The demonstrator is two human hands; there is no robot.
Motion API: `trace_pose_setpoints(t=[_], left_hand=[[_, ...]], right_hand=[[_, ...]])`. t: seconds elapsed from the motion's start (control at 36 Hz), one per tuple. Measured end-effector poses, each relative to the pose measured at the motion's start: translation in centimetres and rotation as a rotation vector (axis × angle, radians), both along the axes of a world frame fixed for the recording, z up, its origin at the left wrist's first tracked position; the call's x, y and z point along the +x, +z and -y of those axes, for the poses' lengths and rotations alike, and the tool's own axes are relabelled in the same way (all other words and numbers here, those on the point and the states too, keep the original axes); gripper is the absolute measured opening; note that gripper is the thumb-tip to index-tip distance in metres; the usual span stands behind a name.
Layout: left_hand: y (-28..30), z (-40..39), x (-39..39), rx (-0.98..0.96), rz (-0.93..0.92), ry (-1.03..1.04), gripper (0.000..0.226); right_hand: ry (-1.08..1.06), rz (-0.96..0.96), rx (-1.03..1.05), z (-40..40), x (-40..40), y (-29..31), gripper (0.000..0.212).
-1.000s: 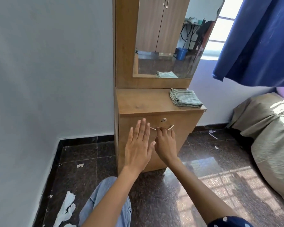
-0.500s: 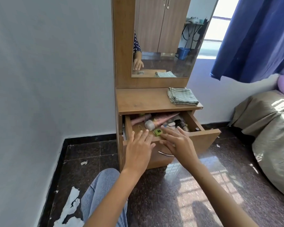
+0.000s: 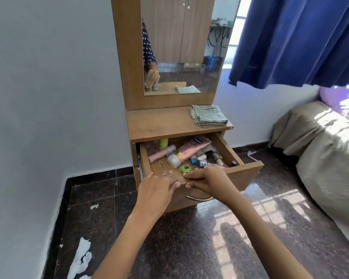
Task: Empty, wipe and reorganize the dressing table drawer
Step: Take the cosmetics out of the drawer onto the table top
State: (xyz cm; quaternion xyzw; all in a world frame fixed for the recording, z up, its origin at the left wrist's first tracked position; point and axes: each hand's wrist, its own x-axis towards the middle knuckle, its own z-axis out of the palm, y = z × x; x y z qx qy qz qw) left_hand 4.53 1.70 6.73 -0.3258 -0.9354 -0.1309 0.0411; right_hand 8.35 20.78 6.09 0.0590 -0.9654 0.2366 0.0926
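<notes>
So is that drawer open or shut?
Open. The drawer is pulled well out from under the tabletop, showing tubes and bottles lying inside.

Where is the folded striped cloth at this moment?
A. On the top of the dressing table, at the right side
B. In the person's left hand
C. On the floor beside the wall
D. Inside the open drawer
A: the folded striped cloth lies on the dressing table top, at its right side, above the open drawer, and neither hand touches it.
</notes>
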Motion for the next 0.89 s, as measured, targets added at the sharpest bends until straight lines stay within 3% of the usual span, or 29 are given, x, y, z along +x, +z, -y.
trace_pose_setpoints(t=[0.31, 0.72, 0.89], left_hand=[[0.9, 0.4, -0.7, -0.025, -0.021, -0.196, 0.027], [1.6, -0.7, -1.1, -0.17, 0.157, -0.359, 0.034], [1.7, -0.5, -0.7, -0.14, 0.298, -0.393, 0.035]], right_hand=[[-0.131, 0.206, -0.039, 1.5, 1.6, 2.3, 0.029], [-0.13, 0.387, -0.08, 2.0, 4.2, 4.3, 0.028], [-0.135, 0.437, -0.09, 1.8, 5.3, 4.2, 0.029]])
